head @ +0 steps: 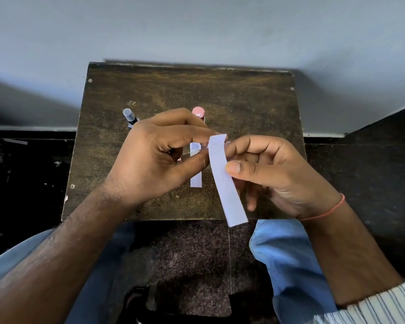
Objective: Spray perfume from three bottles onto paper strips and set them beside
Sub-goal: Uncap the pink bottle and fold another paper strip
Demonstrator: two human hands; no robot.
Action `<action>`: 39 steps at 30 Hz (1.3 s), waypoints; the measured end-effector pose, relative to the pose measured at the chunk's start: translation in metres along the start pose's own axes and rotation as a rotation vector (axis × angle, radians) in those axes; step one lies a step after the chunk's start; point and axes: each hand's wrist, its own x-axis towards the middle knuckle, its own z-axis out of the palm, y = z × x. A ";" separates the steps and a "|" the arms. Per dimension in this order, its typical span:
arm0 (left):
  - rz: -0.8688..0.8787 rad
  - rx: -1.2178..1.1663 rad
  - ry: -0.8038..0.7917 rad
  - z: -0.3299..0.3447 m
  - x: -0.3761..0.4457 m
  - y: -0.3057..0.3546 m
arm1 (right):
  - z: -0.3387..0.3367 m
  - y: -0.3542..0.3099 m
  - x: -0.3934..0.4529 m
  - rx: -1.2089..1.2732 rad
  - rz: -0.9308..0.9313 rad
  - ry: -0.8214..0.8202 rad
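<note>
I have one white paper strip (225,181) up off the table, slanting down toward me, its top end curling slightly. A second strip (196,177) lies flat on the wood, partly hidden. Behind it stands a bottle with a pink cap (198,112), and to its left a dark bottle with a clear cap (129,116) (only two bottles show).

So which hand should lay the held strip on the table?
Right: the right hand already pinches the paper strip above the table; the left hand is curled by its top end.
</note>
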 end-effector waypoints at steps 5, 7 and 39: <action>0.032 0.015 -0.018 0.003 0.001 0.002 | 0.005 -0.001 0.001 -0.008 0.011 0.024; 0.035 0.022 -0.022 0.002 0.001 0.003 | 0.007 0.000 0.002 -0.022 0.016 0.051; -0.432 -0.400 0.019 0.003 0.003 -0.003 | -0.040 -0.025 -0.021 -0.019 -0.096 0.199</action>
